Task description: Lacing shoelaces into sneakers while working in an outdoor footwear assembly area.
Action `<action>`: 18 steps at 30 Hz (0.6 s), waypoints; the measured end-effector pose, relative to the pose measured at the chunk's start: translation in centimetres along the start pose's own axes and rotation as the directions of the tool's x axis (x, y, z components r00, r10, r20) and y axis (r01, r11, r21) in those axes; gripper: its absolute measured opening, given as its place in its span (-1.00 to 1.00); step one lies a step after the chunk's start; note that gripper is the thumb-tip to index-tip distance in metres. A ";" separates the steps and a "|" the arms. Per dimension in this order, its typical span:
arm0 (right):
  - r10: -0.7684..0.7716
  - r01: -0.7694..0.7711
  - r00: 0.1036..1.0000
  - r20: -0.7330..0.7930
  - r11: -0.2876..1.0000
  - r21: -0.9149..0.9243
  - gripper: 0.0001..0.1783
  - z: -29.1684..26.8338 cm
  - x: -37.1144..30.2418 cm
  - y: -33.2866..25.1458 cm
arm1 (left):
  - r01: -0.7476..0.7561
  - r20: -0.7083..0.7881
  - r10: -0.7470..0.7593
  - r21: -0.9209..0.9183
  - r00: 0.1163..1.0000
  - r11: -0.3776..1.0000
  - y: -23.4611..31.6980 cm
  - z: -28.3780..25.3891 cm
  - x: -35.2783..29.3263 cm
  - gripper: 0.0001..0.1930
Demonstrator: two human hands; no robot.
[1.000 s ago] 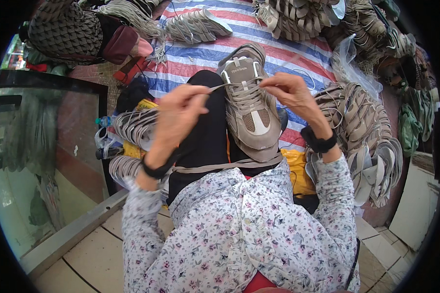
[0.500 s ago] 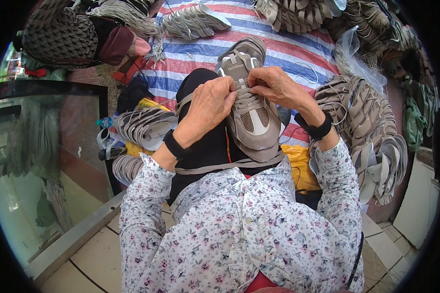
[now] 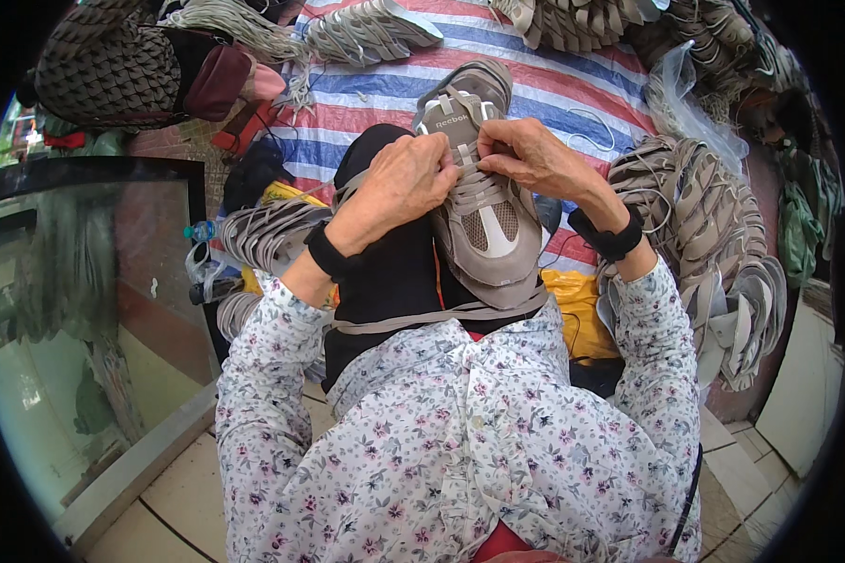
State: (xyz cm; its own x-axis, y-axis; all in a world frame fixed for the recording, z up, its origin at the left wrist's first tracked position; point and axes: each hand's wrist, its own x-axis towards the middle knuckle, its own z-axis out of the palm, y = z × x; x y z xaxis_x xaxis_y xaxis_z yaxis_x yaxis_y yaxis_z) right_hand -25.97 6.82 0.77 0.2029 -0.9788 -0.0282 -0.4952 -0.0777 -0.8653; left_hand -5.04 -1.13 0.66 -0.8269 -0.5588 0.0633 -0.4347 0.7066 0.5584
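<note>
A grey-beige sneaker (image 3: 477,225) with a mesh toe panel lies on my lap, toe toward me and tongue (image 3: 453,117) pointing away. Flat beige shoelace (image 3: 479,192) crosses its upper in rows. My left hand (image 3: 408,180) is closed at the shoe's left side, its fingertips pinching the lace beside the upper rows. From the opposite side my right hand (image 3: 535,159) pinches lace near the base of the tongue, thumb and forefinger together. The exact grip points are partly hidden by the fingers. A long stretch of lace (image 3: 394,326) runs across my thighs below the toe.
A striped plastic sheet (image 3: 376,86) covers the ground ahead. Stacked shoe uppers (image 3: 695,216) lie at the right, more uppers (image 3: 272,230) at the left. A woven bag (image 3: 113,70) stands far left, above a glass panel (image 3: 75,310). Yellow plastic (image 3: 580,314) lies by my right thigh.
My left hand has shifted slightly right and is closed more tightly at the lace. My right hand stays by the tongue with a small shift. The shoe keeps its place on my lap.
</note>
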 end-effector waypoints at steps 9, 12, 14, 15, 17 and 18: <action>-0.018 0.017 0.994 -0.109 1.000 -0.004 -0.82 0.3 -0.7 0.5 | 0.053 -0.062 -0.065 -0.176 0.996 0.983 0.1 0.3 -0.2 -0.83; -0.049 0.036 0.985 -0.164 0.996 -0.080 -0.82 0.2 -1.0 1.3 | 0.075 -0.107 -0.092 -0.150 0.990 0.986 0.4 0.0 -0.6 -0.86; -0.011 0.005 0.988 -0.153 0.999 -0.035 -0.83 0.2 -1.0 1.5 | 0.046 -0.161 -0.065 -0.121 0.985 0.992 0.4 0.1 -0.8 -0.89; 0.022 -0.022 0.990 -0.141 1.000 0.007 -0.83 0.1 -1.0 1.6 | 0.046 -0.161 -0.065 -0.120 0.985 0.992 0.5 0.1 -0.9 -0.89; 0.025 -0.023 0.988 -0.152 1.000 0.016 -0.83 0.2 -1.0 1.9 | 0.069 -0.133 -0.080 -0.088 0.988 0.994 0.5 0.2 -1.0 -0.89; 0.026 -0.022 0.986 -0.162 0.999 0.024 -0.83 0.3 -1.0 2.0 | 0.067 -0.134 -0.078 -0.086 0.988 0.994 0.4 0.3 -1.0 -0.89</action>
State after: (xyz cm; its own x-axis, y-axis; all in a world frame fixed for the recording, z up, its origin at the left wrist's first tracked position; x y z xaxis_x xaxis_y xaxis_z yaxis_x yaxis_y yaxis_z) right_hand -26.93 7.67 -1.12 0.0501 -0.9983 0.0313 -0.4793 -0.0515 -0.8761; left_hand -4.48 -0.21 0.59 -0.7351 -0.6654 0.1295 -0.4569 0.6275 0.6305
